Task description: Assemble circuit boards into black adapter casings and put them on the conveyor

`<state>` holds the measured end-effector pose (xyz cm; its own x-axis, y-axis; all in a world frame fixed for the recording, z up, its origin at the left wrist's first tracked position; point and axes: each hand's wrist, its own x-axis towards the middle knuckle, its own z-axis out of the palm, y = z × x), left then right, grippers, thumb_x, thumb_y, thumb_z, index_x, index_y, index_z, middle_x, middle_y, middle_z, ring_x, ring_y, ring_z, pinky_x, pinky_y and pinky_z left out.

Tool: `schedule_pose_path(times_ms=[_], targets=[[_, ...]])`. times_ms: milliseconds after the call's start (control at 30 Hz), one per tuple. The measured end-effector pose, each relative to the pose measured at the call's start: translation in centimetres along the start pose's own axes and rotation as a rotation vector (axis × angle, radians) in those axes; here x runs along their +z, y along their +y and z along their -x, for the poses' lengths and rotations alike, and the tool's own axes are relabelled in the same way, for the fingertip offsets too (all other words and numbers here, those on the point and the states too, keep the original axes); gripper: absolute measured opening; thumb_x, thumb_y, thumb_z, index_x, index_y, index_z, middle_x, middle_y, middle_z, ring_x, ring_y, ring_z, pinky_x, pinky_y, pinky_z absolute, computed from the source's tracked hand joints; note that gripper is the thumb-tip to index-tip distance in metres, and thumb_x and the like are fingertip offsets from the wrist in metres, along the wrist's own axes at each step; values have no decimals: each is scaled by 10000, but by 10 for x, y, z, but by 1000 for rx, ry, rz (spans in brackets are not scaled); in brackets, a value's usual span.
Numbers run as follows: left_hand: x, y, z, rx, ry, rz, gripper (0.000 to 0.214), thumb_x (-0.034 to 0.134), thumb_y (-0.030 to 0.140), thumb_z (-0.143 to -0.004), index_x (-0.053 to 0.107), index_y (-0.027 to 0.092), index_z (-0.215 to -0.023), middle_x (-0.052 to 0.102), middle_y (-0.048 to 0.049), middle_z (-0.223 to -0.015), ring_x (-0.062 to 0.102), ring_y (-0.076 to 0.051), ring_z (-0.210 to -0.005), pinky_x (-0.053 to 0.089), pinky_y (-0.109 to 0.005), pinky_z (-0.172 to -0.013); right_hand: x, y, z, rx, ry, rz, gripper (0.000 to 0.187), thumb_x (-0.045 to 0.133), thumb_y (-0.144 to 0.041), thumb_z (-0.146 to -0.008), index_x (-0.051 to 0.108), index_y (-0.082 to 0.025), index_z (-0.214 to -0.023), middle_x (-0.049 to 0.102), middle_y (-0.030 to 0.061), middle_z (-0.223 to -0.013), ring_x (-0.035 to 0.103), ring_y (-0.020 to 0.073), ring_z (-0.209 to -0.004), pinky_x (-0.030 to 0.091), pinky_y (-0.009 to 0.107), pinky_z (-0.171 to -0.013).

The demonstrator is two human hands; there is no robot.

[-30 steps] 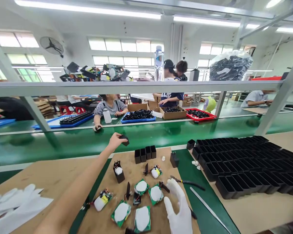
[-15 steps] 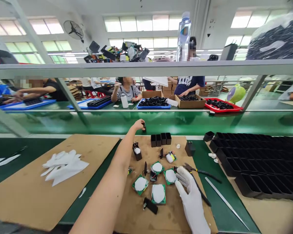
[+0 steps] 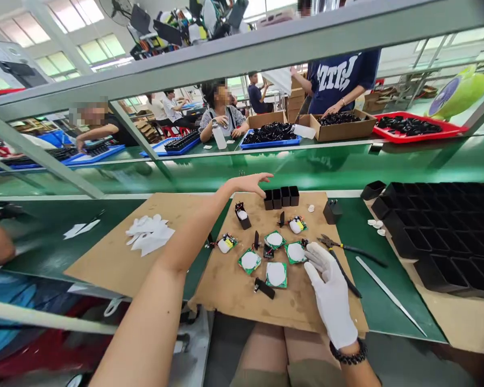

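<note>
My left hand (image 3: 252, 184), bare, reaches over the far edge of the cardboard with its fingers apart and nothing in them. Just beside it stands a short row of black plastic cases (image 3: 281, 198); behind it the prongs of a plug (image 3: 242, 173) show above the green surface. My right hand (image 3: 325, 279), in a white glove, rests with thumb and fingers apart. Its fingertips are beside a green circuit board (image 3: 296, 252) with a white pad. Pliers (image 3: 342, 252) lie next to it, partly behind the hand. Several similar boards (image 3: 276, 274) lie around, and a black case (image 3: 242, 215) holds a board.
At right stand rows of black cases (image 3: 427, 231). Metal tweezers (image 3: 389, 295) lie on the green mat. White pieces (image 3: 149, 234) are heaped on the left cardboard (image 3: 105, 258). A shelf beam (image 3: 185, 59) crosses above. Co-workers sit and stand across the green belt (image 3: 210, 164).
My left hand has let go of a small black adapter at the green belt and drawn right, toward the row of cases. The view has tilted down; my right hand stays near the same board.
</note>
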<state>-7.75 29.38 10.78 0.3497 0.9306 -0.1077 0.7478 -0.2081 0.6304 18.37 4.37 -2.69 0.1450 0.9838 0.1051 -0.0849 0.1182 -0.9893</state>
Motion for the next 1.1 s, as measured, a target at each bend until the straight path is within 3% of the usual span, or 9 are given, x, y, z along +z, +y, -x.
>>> schedule_pose_path(times_ms=[167, 300, 400, 500, 633, 733, 833, 933, 1100], targets=[[39, 7, 14, -43, 73, -117, 785, 888, 110, -442, 698, 104, -1203, 724, -168, -1322, 608, -412, -1305, 444, -450, -1172, -1, 1, 0, -32, -14, -26, 499, 722, -466, -908, 647, -218, -1334, 697, 153, -1401, 716, 259, -1242, 581, 510, -1114], [34, 22, 50, -4, 202, -117, 659, 850, 177, -546, 681, 97, -1177, 719, -147, -1290, 628, -376, -1250, 453, -462, -1164, -1, -1, -1, -77, -18, -31, 463, 711, -426, -919, 644, -209, -1323, 718, 151, -1361, 725, 247, -1219, 593, 493, -1095], [25, 35, 111, 31, 301, -72, 706, 830, 229, -625, 619, 117, -1289, 669, -116, -1359, 611, -321, -1277, 436, -427, -1184, -2, -2, 0, -92, -24, -31, 454, 714, -408, -913, 650, -196, -1310, 723, 153, -1347, 727, 245, -1207, 595, 482, -1086], [36, 45, 189, 34, 385, 125, 692, 880, 321, -632, 637, 174, -1263, 691, -82, -1296, 640, -298, -1231, 454, -402, -1162, -5, -3, 2, -101, -15, 30, 435, 681, -385, -937, 647, -202, -1330, 710, 141, -1374, 706, 239, -1240, 578, 478, -1107], [82, 45, 277, -196, 431, 360, 635, 924, 382, -630, 669, 236, -1193, 706, -83, -1253, 651, -301, -1211, 482, -367, -1108, -6, -8, 3, -283, -2, 363, 409, 574, -261, -953, 642, -219, -1355, 665, 110, -1446, 618, 247, -1367, 481, 514, -1213], [125, 40, 313, -341, 385, 526, 627, 931, 368, -617, 677, 247, -1177, 702, -94, -1271, 648, -314, -1240, 476, -382, -1122, 5, -14, 0, -374, -55, 714, 512, 571, -165, -884, 620, -203, -1392, 614, 130, -1500, 531, 310, -1437, 445, 569, -1217], [162, 40, 325, -358, 285, 663, 623, 928, 344, -617, 697, 255, -1188, 699, -101, -1291, 640, -326, -1257, 476, -391, -1111, 21, -23, -6, -335, -95, 1032, 569, 635, -159, -844, 605, -164, -1412, 602, 193, -1488, 493, 402, -1416, 487, 601, -1110], [189, 49, 319, -192, 198, 734, 635, 922, 302, -623, 701, 264, -1217, 677, -92, -1283, 614, -326, -1267, 446, -402, -1124, 32, -30, -11, -299, -72, 1167, 521, 676, -167, -839, 647, -129, -1357, 636, 249, -1397, 536, 442, -1312, 502, 592, -1022], [204, 71, 292, -63, 129, 720, 656, 895, 178, -592, 703, 279, -1211, 633, -69, -1218, 607, -299, -1175, 459, -383, -1054, 34, -24, -15, -278, -23, 1186, 504, 690, -217, -865, 655, -115, -1358, 726, 239, -1113, 656, 395, -1115, 537, 526, -931]])
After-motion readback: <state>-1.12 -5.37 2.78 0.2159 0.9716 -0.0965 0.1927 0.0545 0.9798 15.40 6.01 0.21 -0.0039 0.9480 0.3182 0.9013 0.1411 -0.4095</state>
